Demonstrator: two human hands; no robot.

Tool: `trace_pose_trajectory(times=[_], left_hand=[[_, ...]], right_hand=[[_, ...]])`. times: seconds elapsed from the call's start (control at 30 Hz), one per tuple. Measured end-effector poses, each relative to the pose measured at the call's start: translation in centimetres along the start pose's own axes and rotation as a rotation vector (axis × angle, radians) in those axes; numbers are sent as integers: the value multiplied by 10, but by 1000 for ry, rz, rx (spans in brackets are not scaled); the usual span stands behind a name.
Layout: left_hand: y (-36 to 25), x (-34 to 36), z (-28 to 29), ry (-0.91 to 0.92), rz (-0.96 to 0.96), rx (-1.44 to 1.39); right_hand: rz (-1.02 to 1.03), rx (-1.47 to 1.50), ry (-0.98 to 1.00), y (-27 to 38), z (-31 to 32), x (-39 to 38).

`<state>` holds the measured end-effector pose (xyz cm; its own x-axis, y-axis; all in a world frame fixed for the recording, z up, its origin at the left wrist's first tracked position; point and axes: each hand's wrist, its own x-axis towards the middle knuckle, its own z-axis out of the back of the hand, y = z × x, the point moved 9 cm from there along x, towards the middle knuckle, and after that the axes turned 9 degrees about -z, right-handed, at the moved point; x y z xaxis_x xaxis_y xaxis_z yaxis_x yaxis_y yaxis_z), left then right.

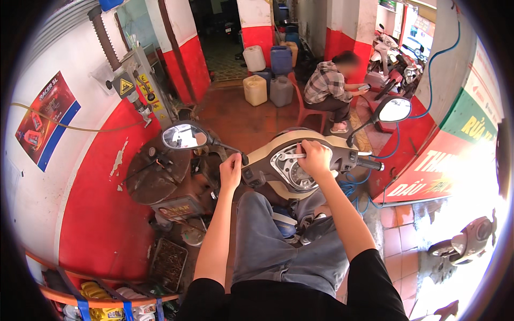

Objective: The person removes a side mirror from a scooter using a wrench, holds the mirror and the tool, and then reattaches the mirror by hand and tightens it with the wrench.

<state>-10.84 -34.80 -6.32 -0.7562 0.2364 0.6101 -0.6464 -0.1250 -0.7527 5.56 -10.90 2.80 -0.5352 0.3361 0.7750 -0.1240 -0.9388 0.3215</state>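
Observation:
Between my knees and the wall ahead stands a scooter with a beige and brown handlebar cover (262,158) and a round instrument panel (300,174). My right hand (317,157) is closed on a silver wrench (290,156), held flat over the top of the panel, its open jaw pointing left. To the left, my left hand (231,171) has its fingers pinched at the lower end of the left mirror's black stem (227,146). The left mirror (184,136) is tilted outward on that stem. The right mirror (394,110) stands upright, touched by neither hand.
A tire-changing machine (160,174) stands close on the left. Ahead are several plastic jerrycans (255,90). A seated person (329,88) holds a phone near the right mirror. A blue hose (350,187) lies coiled at the right; oil bottles (101,299) fill a rack lower left.

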Motion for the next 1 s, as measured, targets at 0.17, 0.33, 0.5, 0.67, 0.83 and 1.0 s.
trace_pose_trajectory(times=[0.17,0.33,0.5,0.67,0.83,1.0], left_hand=[[5,1,1,26,-2,-18],[15,0,-12,-11,27,14],[13,1,-2,-9,-28,91],[-13,-27,12,-247,-199,76],[-131,-138,-126,309,-452,-259],[-122,-237,-246,718,-215,-410]], right_hand=[[-19,24,20,-7,-7,-4],[-92,23,65,-25,-3,-5],[-195,171,279,-34,-12,-18],[-441,439,347,-61,47,-114],[-683,378,352,-119,73,-260],[-655,241,451,-111,77,-299]])
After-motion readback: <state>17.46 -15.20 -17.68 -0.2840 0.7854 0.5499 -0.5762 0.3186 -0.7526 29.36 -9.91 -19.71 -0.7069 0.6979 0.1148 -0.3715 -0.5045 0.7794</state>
